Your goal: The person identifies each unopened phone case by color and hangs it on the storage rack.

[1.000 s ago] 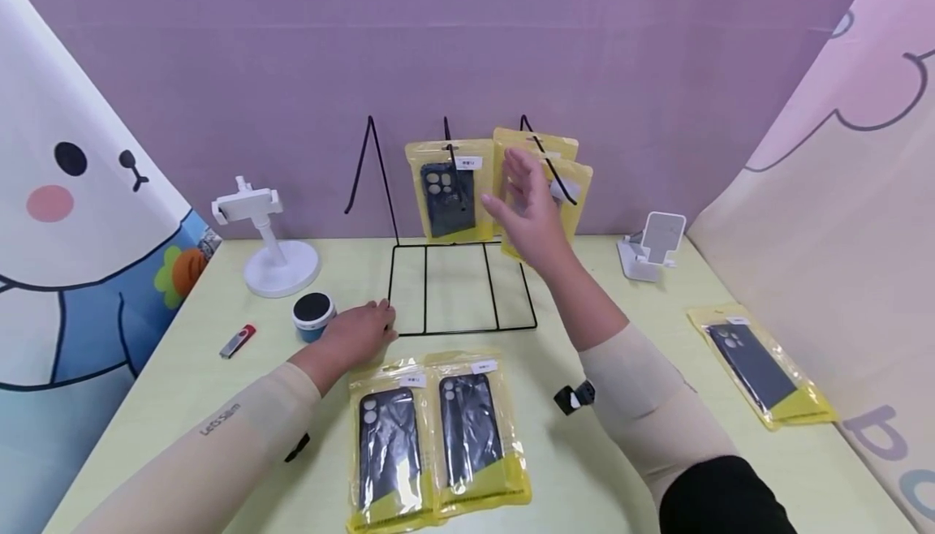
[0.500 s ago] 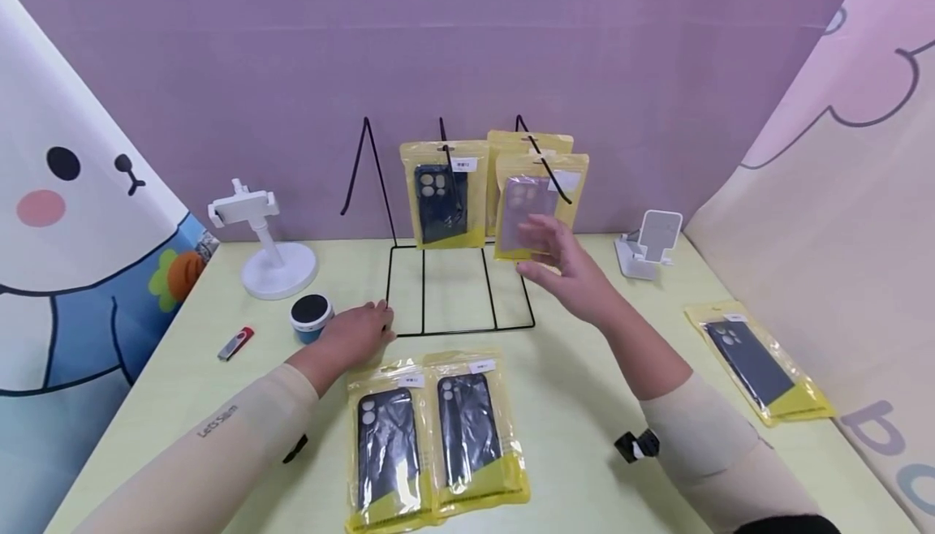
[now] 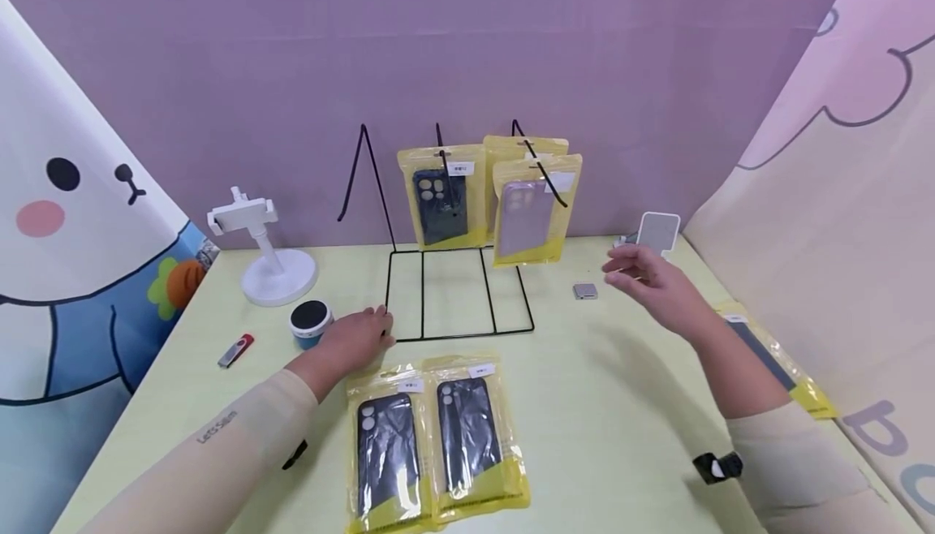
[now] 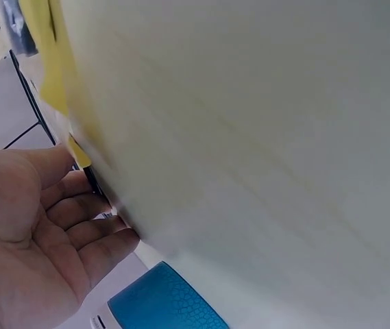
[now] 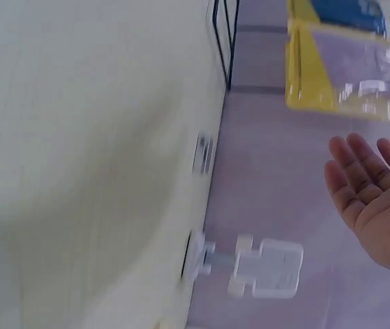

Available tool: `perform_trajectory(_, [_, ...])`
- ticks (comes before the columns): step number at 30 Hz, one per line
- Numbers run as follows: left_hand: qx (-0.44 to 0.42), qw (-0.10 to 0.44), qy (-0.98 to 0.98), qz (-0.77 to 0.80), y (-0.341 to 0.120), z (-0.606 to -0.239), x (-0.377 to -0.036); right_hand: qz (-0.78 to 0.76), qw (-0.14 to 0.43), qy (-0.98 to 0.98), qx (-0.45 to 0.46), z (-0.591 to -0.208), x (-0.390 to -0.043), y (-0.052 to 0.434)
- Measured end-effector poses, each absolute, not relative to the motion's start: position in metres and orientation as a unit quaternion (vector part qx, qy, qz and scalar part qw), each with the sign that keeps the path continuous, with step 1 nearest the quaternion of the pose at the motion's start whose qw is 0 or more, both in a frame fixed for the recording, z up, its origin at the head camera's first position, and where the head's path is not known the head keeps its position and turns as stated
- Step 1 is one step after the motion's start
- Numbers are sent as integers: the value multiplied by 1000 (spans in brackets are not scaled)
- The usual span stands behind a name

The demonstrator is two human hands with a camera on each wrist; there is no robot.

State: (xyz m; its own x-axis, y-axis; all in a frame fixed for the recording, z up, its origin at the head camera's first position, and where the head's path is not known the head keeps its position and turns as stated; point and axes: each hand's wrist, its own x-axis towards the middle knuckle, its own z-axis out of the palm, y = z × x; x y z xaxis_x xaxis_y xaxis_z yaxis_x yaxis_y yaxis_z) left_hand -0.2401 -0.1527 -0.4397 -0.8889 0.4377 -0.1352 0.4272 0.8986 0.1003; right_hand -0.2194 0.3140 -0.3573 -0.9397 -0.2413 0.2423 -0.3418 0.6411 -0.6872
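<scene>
- The black wire display rack [image 3: 458,290] is set near the middle of the worktop [image 3: 584,404], its flat rectangular base lying on the surface and its three hooks raised toward the purple back wall.
- The left hand [image 3: 355,338] is rested on the front left corner of the rack base, with fingers straight and nothing gripped; in the left wrist view the relaxed fingers [image 4: 78,219] are seen against the black wire.
- The right hand [image 3: 653,282] is held above the worktop well right of the rack, palm open, fingers spread, nothing held.
- A lilac phone case pack [image 3: 532,209] is hung upright on the right hook, long axis vertical, label at the top; a dark case pack [image 3: 441,197] is hung likewise on the middle hook. The left hook is bare.
- Two dark case packs [image 3: 431,445] are laid side by side at the front edge, long axes running front to back.
- Open surface is left between the rack and the white phone stand [image 3: 653,234]; only a small grey square [image 3: 584,291] is lying there.
</scene>
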Motion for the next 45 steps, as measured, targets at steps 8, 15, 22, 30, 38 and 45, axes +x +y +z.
perform_trajectory(8, [236, 63, 969, 32, -155, -443, -242, 343, 79, -930, 109, -356, -216, 362])
perform_trajectory(15, [235, 72, 969, 36, -157, -444, -242, 245, -9, -969, 46, -369, -219, 411])
perform_trajectory(22, [231, 75, 969, 35, -157, -443, -240, 142, -105, -984, -9, -391, -221, 455])
perform_trajectory(30, [225, 80, 970, 37, -156, -442, -241, 132, -156, -978, -48, -414, -221, 477])
perform_trajectory(38, [225, 78, 970, 36, -156, -441, -238, 130, -195, -967, -100, -423, -228, 488])
perform_trajectory(45, [224, 77, 971, 37, -155, -441, -238, 115, -167, -974, -103, -423, -228, 490])
